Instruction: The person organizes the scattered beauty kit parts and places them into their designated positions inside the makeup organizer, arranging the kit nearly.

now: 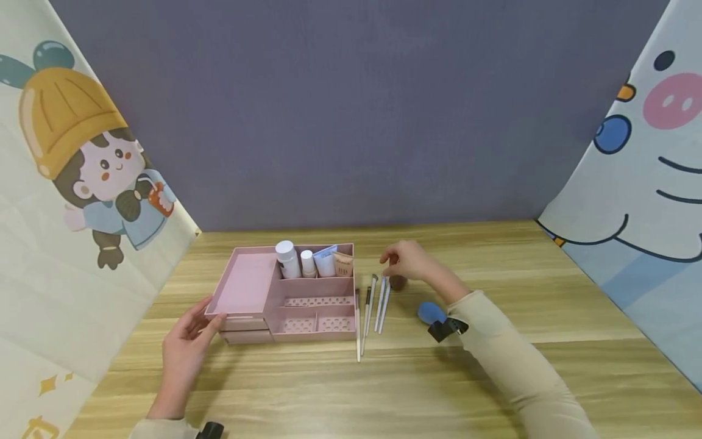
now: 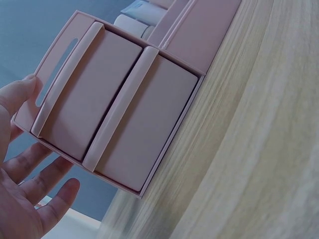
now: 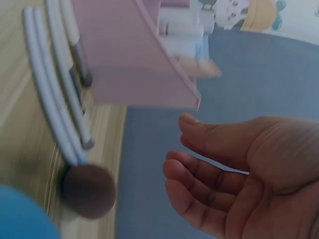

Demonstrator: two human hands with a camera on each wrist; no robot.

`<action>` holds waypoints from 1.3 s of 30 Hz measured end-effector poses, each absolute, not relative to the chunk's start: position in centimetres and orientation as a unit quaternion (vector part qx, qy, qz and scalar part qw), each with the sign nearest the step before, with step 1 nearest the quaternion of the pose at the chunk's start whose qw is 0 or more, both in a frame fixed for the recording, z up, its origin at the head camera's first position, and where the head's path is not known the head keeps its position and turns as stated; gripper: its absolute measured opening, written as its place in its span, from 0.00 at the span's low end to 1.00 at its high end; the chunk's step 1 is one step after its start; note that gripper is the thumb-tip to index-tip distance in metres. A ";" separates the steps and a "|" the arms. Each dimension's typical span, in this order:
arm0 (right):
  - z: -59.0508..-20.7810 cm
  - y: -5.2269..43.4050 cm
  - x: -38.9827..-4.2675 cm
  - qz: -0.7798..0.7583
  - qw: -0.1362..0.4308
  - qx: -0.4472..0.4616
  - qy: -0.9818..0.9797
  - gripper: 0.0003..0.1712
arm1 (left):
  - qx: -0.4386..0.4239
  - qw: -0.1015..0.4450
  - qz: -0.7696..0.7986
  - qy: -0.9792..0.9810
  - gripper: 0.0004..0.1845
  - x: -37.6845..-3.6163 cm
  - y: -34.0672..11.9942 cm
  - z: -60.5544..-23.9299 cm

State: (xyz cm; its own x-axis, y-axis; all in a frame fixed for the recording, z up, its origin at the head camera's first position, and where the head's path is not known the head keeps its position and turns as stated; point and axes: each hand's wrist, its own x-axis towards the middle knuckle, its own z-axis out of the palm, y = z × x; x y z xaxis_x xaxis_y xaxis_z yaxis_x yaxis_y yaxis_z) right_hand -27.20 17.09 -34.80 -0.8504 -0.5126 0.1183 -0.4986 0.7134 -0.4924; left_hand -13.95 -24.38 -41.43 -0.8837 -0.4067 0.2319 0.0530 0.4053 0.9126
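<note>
A pink cosmetics organizer (image 1: pixel 285 296) is sitting on the wooden desk (image 1: pixel 384 384), a little left of centre and nearer the far edge than the near one. The left hand (image 1: pixel 186 344) is resting against the organizer's near left corner, its grip spread, straight fingers touching the rim beside the two closed drawers (image 2: pixel 119 104); the left wrist view is showing the thumb (image 2: pixel 17 94) lying on the slotted side wall. White bottles (image 1: pixel 287 259) and a beige tube (image 1: pixel 343 263) are standing in the organizer's back compartment.

Just to the right of the organizer, several makeup brushes (image 1: pixel 373 308) with pale handles are lying side by side on the desk, running from near to far. The right hand (image 1: pixel 408 262) is hovering over their far ends, close to the brown round brush head (image 3: pixel 88 190), its grip loosely curled and pinching nothing. A blue makeup sponge (image 1: pixel 430 313) is lying under the right forearm, toward the desk's middle.
</note>
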 end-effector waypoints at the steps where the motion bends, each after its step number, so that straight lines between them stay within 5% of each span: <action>1: -34.9 17.4 -27.4 -0.258 0.011 -0.268 0.928 0.12 | 0.109 0.216 -0.534 -0.810 0.24 -13.9 -24.4 -41.4; 7: -35.4 18.6 -28.0 -0.233 0.031 -0.244 0.941 0.18 | 0.111 0.218 -0.531 -0.811 0.24 -13.9 -24.4 -41.4; 21: -37.7 20.3 -29.8 -0.255 0.185 -0.133 0.940 0.27 | 0.103 0.218 -0.531 -0.812 0.24 -13.6 -24.3 -41.1; 27: -38.1 20.4 -30.0 -0.296 0.204 -0.144 0.922 0.20 | 0.104 0.216 -0.532 -0.812 0.24 -13.4 -24.3 -41.0; 39: -38.7 20.7 -29.7 -0.402 0.220 -0.128 0.879 0.22 | 0.111 0.217 -0.531 -0.812 0.24 -13.7 -24.3 -41.2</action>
State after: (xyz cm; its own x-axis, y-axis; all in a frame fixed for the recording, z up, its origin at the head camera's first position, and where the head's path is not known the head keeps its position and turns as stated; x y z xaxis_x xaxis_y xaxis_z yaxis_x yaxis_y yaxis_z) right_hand -29.71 20.72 -38.73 -0.8703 -0.4028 -0.2835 -0.0490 0.6435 -0.7639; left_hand -13.72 -24.31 -41.21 -0.8813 -0.4105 0.2340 0.0498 0.4117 0.9099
